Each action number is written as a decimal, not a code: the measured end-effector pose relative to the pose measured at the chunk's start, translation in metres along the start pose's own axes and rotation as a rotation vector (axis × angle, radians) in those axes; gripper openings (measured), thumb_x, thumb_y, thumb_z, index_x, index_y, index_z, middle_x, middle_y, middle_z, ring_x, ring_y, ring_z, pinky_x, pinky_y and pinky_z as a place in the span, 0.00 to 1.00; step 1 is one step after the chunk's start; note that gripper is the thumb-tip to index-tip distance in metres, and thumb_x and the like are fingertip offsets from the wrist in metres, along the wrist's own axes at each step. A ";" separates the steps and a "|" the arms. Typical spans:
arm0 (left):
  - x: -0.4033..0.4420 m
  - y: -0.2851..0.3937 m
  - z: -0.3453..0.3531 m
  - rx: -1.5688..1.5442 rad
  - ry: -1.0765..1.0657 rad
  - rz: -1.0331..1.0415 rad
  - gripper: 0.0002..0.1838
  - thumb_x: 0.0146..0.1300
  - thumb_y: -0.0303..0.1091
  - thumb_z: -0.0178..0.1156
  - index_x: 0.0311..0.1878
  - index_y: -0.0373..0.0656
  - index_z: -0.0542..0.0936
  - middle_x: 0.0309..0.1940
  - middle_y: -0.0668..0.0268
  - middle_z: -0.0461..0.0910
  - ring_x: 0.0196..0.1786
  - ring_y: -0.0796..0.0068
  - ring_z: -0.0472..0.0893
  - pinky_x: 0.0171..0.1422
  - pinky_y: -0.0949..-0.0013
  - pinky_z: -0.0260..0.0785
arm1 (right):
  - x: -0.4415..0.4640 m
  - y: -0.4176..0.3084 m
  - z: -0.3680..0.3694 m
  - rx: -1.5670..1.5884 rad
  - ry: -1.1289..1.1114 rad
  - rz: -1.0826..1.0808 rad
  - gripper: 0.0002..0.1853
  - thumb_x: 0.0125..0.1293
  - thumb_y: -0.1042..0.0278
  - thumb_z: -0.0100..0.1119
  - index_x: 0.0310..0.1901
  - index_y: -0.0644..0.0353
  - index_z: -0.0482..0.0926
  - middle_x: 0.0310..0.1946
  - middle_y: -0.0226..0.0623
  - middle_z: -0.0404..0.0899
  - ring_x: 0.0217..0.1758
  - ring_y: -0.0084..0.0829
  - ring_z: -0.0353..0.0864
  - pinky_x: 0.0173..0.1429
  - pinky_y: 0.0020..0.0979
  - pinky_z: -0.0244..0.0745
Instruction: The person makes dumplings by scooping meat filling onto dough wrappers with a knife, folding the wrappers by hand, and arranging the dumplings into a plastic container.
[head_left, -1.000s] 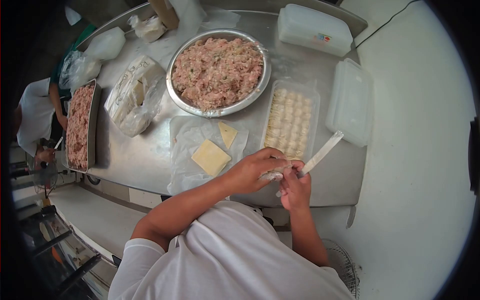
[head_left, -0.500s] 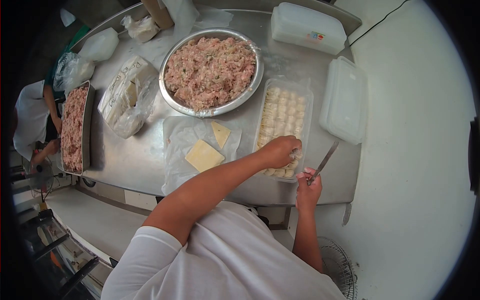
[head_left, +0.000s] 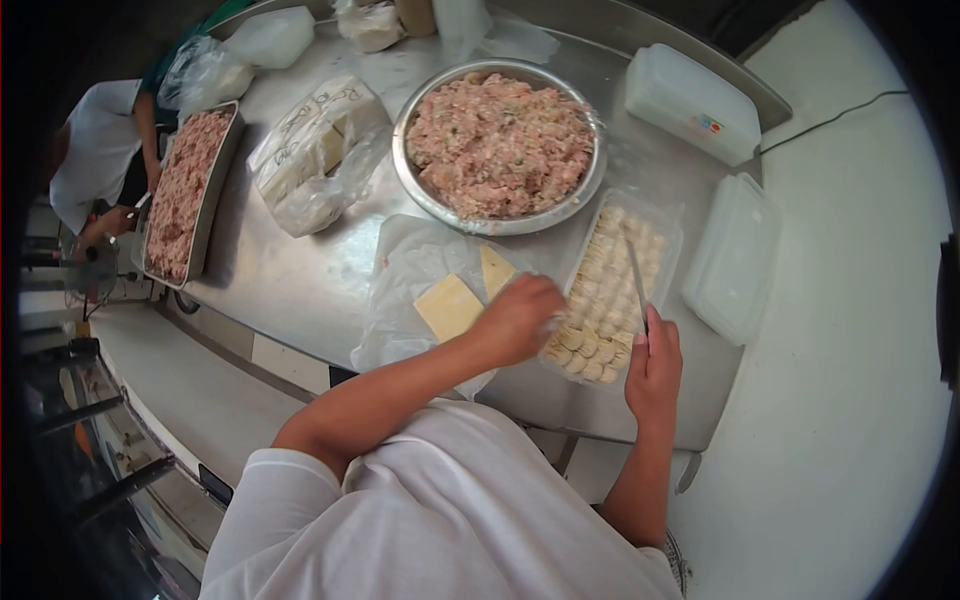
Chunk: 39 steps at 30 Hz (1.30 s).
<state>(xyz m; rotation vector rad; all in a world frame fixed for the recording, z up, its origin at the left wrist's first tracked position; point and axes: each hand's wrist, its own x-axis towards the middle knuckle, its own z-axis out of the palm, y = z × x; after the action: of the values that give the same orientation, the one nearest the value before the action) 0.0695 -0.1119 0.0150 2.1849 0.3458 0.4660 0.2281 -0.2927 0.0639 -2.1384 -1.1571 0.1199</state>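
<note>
My right hand grips a narrow, blunt-tipped metal spreading knife, its blade pointing up over the plastic tub of dumplings. That clear tub holds rows of small pale dumplings. My left hand is curled over the right edge of the plastic sheet, between the wrappers and the tub; its fingers are smeared by motion. On the sheet lie a stack of square yellow dough wrappers and a triangular-looking piece of wrapper, partly behind my left hand.
A large metal bowl of minced meat stands behind the wrappers. To its left are a plastic-wrapped package and a meat-filled tray, with another person's hand beside it. Plastic containers and lids sit right.
My left hand has moved left from the dumpling tub toward the wrappers. My right hand has raised the knife more upright over the tub. The view has shifted.
</note>
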 end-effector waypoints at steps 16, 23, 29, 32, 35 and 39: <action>-0.090 -0.055 -0.046 -0.088 0.226 -0.290 0.07 0.65 0.29 0.67 0.45 0.40 0.83 0.46 0.58 0.82 0.49 0.53 0.81 0.56 0.58 0.74 | 0.182 -0.118 0.082 -0.490 -0.168 -0.504 0.13 0.65 0.73 0.52 0.48 0.54 0.84 0.40 0.40 0.81 0.44 0.45 0.84 0.45 0.45 0.82; -0.094 -0.074 -0.074 -1.509 0.661 -0.556 0.14 0.79 0.40 0.55 0.59 0.42 0.76 0.50 0.64 0.83 0.54 0.66 0.83 0.62 0.58 0.76 | 0.166 -0.084 0.077 -0.434 -0.375 -0.567 0.18 0.62 0.75 0.55 0.52 0.52 0.86 0.38 0.36 0.82 0.43 0.42 0.86 0.44 0.44 0.82; -0.059 -0.074 -0.085 -1.594 0.828 -0.713 0.16 0.81 0.38 0.51 0.63 0.39 0.72 0.57 0.59 0.80 0.60 0.61 0.82 0.70 0.55 0.73 | 0.158 -0.079 0.076 -0.439 -0.490 -0.536 0.19 0.63 0.73 0.53 0.53 0.51 0.86 0.38 0.37 0.83 0.41 0.44 0.86 0.44 0.44 0.83; -0.041 -0.079 -0.076 -1.533 0.841 -0.808 0.17 0.81 0.38 0.50 0.64 0.36 0.71 0.60 0.56 0.78 0.64 0.59 0.80 0.74 0.54 0.71 | 0.159 -0.068 0.075 -0.380 -0.471 -0.521 0.19 0.62 0.73 0.55 0.52 0.51 0.86 0.37 0.37 0.83 0.39 0.46 0.85 0.44 0.44 0.82; -0.025 -0.077 -0.074 -1.746 0.906 -0.838 0.18 0.81 0.37 0.48 0.64 0.33 0.69 0.63 0.52 0.76 0.67 0.55 0.77 0.77 0.52 0.68 | 0.151 -0.053 0.070 -0.226 -0.430 -0.524 0.18 0.61 0.74 0.57 0.51 0.50 0.87 0.37 0.37 0.83 0.38 0.47 0.85 0.44 0.45 0.82; -0.020 -0.078 -0.066 -1.983 0.830 -0.761 0.17 0.82 0.35 0.45 0.63 0.34 0.70 0.61 0.53 0.76 0.63 0.54 0.78 0.75 0.50 0.69 | 0.110 -0.059 0.069 -0.029 -0.442 -0.433 0.15 0.60 0.77 0.60 0.47 0.51 0.87 0.38 0.37 0.81 0.41 0.45 0.84 0.45 0.45 0.80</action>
<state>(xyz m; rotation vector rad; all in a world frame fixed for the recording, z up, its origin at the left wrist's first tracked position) 0.0154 -0.0274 -0.0140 -0.1578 0.6602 0.7235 0.2255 -0.1507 0.0739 -1.8823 -1.8600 0.3937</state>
